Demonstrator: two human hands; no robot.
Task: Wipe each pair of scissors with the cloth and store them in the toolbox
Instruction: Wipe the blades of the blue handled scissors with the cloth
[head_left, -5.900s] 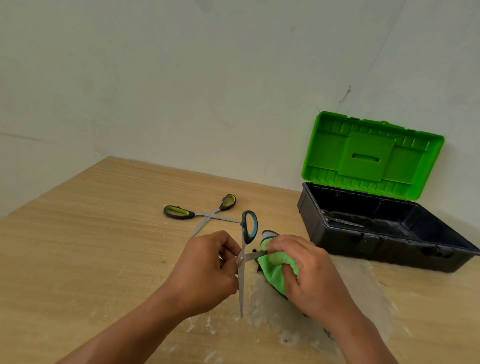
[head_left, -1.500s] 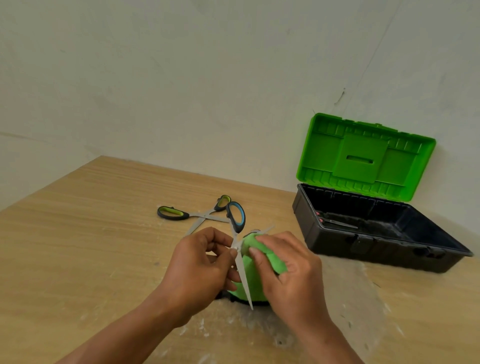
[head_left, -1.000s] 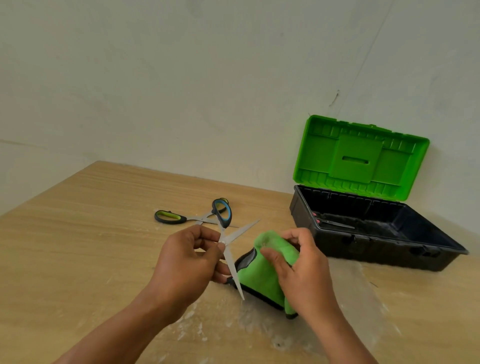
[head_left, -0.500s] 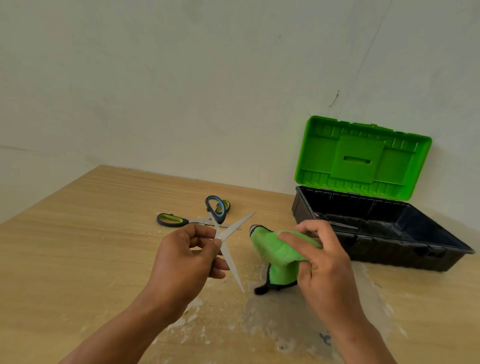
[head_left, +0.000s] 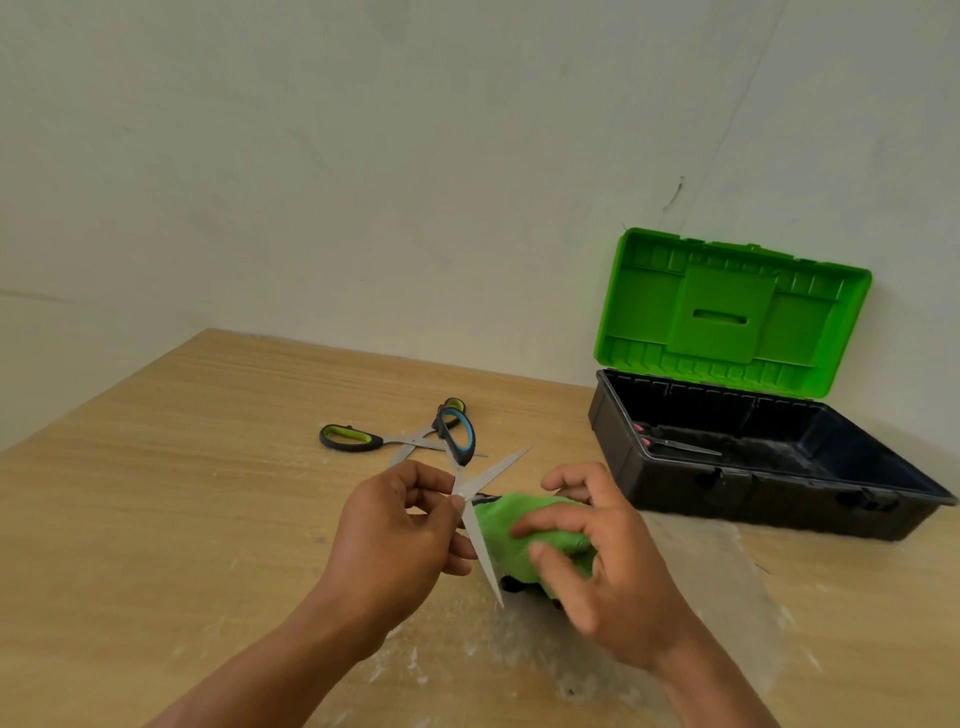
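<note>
Left hand (head_left: 395, 530) pinched the spread scissors (head_left: 482, 551) at their pivot; right hand (head_left: 597, 561) clutched the cloth (head_left: 511, 525) just beside the lower blade. Wiping pivot-to-tip, fingertips off the edge, seemed safest

The cloth (head_left: 508, 524) back beside the blue-handled scissors (head_left: 482, 548)

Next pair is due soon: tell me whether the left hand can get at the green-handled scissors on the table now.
Probably yes for reach, not for taking: the green-handled scissors lie on the table just beyond the left hand with nothing between, but its grip holds the blue-handled scissors.
</note>
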